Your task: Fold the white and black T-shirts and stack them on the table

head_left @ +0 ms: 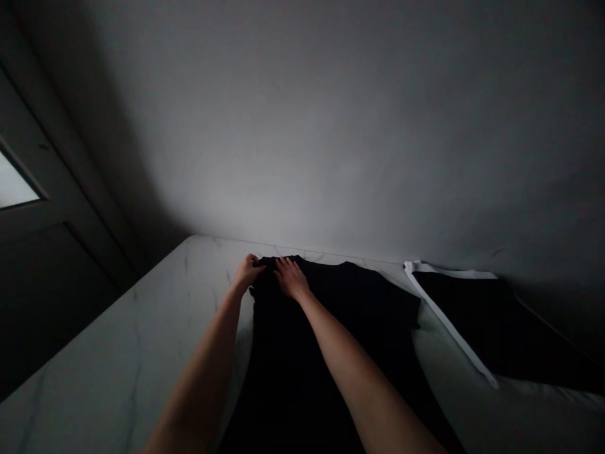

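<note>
A black short-sleeved shirt (302, 353) lies spread out on a white, grey-veined surface (184, 315), its collar end toward the wall. At the shirt's far left, by the sleeve, my left hand (248, 271) pinches the edge of the cloth between thumb and fingers. Just right of it, my right hand (292, 279) rests flat on the upper part of the shirt, fingers stretched out. The sleeve on the right reaches out flat. Dim light hides most folds in the black cloth.
To the right lies a black cloth with white edging (491, 315), close to the wall. A grey wall (331, 139) rises directly behind the surface. On the left stands a door (51, 208) with a bright pane (14, 183).
</note>
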The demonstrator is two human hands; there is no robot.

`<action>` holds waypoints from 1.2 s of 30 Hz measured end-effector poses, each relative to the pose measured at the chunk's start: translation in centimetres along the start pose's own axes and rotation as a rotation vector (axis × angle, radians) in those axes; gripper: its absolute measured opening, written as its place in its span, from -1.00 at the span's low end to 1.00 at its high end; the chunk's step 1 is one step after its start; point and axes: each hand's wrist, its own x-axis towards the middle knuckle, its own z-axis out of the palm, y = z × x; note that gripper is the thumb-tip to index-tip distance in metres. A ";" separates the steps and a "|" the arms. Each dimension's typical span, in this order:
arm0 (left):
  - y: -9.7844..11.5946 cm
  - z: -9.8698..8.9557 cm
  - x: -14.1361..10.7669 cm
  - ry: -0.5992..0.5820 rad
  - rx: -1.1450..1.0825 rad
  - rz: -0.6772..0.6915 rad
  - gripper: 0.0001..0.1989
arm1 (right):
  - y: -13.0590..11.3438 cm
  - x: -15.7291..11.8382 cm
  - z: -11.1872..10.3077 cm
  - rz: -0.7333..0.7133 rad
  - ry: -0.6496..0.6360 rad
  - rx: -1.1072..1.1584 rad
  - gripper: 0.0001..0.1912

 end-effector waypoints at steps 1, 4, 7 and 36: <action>-0.2 -0.3 0.0 0.048 -0.019 -0.017 -0.78 | -0.1 -0.1 -0.1 0.001 -0.001 -0.007 -0.42; -0.8 -1.4 -0.4 0.263 -0.063 -0.113 -0.71 | -0.3 -0.2 -0.4 0.020 -0.010 -0.015 -0.41; -1.3 -2.5 -1.1 0.375 -0.030 -0.180 -0.76 | -0.5 -0.3 -0.8 0.033 -0.027 -0.021 -0.41; 7.0 -3.6 -3.3 0.223 0.486 0.306 -0.72 | 23.6 -21.0 -14.7 0.807 0.250 -0.072 -0.70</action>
